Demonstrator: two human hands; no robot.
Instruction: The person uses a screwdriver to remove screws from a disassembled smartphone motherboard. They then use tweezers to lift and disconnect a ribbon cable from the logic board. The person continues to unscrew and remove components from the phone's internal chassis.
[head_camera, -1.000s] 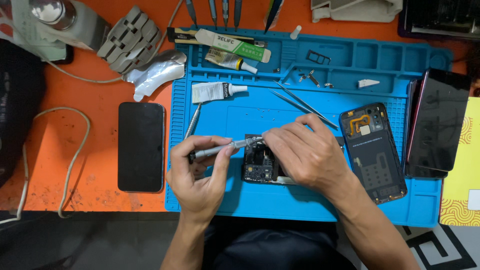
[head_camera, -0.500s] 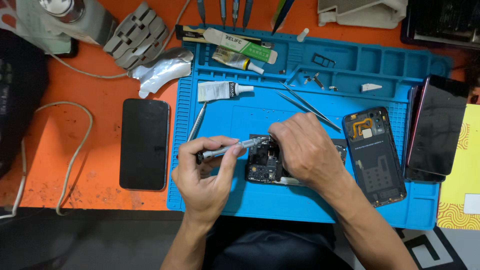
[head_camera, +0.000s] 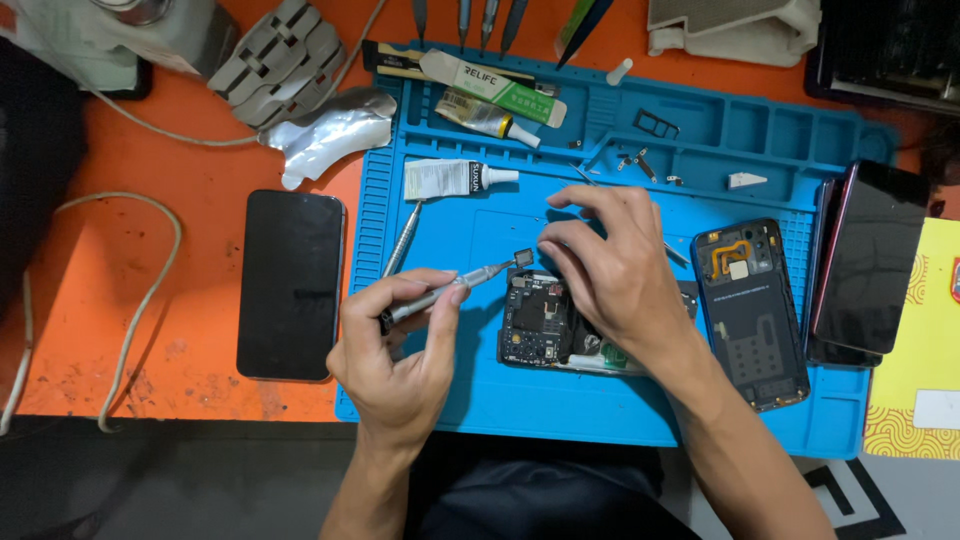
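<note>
On a blue repair mat (head_camera: 480, 400), an opened phone (head_camera: 540, 325) lies face down. Left hand (head_camera: 400, 355) has its fingers closed around a thin screwdriver (head_camera: 440, 295), whose tip touches a small square part (head_camera: 523, 257). Right hand (head_camera: 615, 275) rests on the phone, fingers loosely curled, pinching nothing visible.

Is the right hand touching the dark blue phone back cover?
Apart. In the head view, bare blue mat shows between the right hand and the dark blue phone back cover.
</note>
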